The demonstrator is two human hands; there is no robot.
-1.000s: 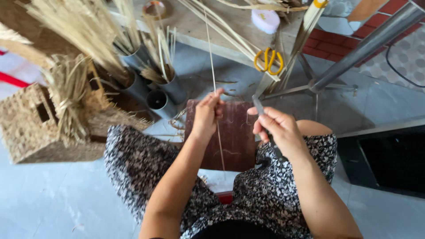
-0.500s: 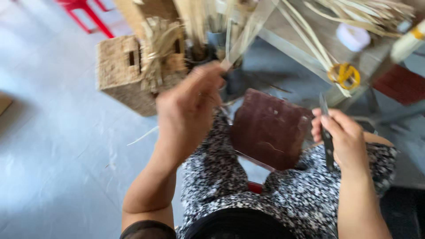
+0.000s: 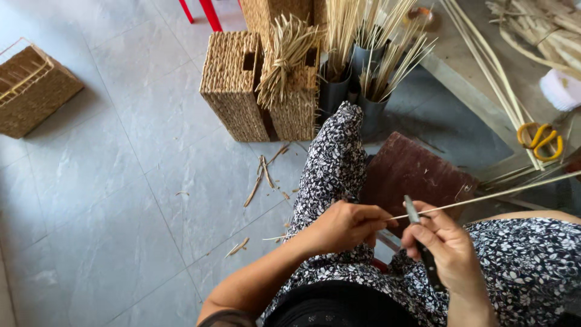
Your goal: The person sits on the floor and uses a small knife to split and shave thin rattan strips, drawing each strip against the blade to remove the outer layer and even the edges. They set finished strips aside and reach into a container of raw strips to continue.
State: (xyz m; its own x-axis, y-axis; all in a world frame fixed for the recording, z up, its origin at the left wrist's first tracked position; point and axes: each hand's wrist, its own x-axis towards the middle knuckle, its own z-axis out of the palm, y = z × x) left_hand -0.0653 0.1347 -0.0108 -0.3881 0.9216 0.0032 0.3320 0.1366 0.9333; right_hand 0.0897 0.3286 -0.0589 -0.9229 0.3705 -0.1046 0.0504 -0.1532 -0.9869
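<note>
Big woven baskets point(image 3: 242, 85) sit on the grey floor point(image 3: 121, 181), with a dark wooden board point(image 3: 417, 175) across the lap. Left hand point(image 3: 342, 227) has its grip pinched tight on one end of a thin reed point(image 3: 484, 197) that runs off right over the board. Right hand point(image 3: 445, 248) is wrapped around a small knife point(image 3: 414, 215), blade touching the reed.

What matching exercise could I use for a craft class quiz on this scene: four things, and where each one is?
Things:
1. knife
2. thin reed strip
3. scissors
4. brown board

Places:
A. on the wooden surface at the upper right
B. on the person's lap
C. in the right hand
D. pinched by the left hand, running off to the right

Pairs: 1-C, 2-D, 3-A, 4-B
</note>
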